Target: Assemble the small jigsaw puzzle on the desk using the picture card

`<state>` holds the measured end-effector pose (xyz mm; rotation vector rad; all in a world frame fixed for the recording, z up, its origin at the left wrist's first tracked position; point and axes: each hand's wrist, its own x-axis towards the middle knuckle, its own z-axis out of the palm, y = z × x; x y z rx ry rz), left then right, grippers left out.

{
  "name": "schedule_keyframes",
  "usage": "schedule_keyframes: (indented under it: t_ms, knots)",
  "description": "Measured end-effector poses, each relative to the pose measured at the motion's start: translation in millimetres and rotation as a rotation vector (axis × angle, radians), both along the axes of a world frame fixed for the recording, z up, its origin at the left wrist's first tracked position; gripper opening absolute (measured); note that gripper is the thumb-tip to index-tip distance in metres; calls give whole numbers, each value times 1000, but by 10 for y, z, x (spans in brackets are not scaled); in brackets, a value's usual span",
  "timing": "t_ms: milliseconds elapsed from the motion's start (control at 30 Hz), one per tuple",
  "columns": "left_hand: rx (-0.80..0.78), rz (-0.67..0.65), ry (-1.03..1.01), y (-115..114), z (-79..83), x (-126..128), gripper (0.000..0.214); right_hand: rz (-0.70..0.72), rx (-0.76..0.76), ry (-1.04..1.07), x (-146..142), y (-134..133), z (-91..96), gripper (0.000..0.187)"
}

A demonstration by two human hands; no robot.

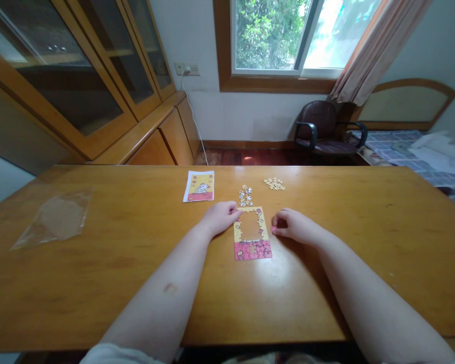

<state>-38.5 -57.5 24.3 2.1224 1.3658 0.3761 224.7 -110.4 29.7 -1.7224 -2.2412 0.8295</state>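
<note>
- Glossy, orange-brown wooden table (227,303) with faint grain and a bright patch of glare; both bare forearms cross its near edge, cut off by the frame.
- Flat, rectangular jigsaw puzzle (263,248), pink below and yellow above, lying between the hands; bare wood shows through its large, knob-edged opening and a smaller gap in the pink part.
- Right hand (293,225), just right of the puzzle, fingers curled, thumb and fingertips pinching a small pink puzzle piece (273,229), mostly covered.
- Left hand (222,216), fingers bent, at the puzzle's upper left edge, hiding that corner; whether it grips anything, I cannot tell.
- Crinkled, clear plastic bag (62,215), far left, its outline partly lost against the wood.
- Loose, printed jigsaw pieces (245,196) just beyond the puzzle, their pictures too small to read.
- White-bordered paper picture (200,188), yellow and pink, showing a whitish animal.
- Plain, tan jigsaw pieces (275,183), clustered flat.
- Dark, shiny-backed armchair (320,126), lower part hidden by the table.
</note>
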Motion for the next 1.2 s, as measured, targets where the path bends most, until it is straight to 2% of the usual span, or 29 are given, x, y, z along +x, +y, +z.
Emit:
schedule_keyframes:
  t_ms: [167,367,633,833,1000,1100,1200]
  knots:
    - [-7,-13,0,5,-13,0,34,75,-28,9,12,-8,-7,6]
    - [-5,-5,1,1,-4,-2,34,22,-59,66,-9,-28,24,15]
    - [-25,7,-11,-18,35,9,32,20,-75,14,-52,-59,89,10]
    - [-17,12,-22,-28,52,16,33,0,-134,146,-136,-143,186,5]
    - [-6,3,-16,-14,25,11,32,96,-181,298,-273,-251,229,12]
    - [11,2,-1,-1,-6,4,32,164,-239,304,-355,-294,193,13]
    - [16,-4,4,8,-27,-1,32,172,-219,271,-412,-315,134,15]
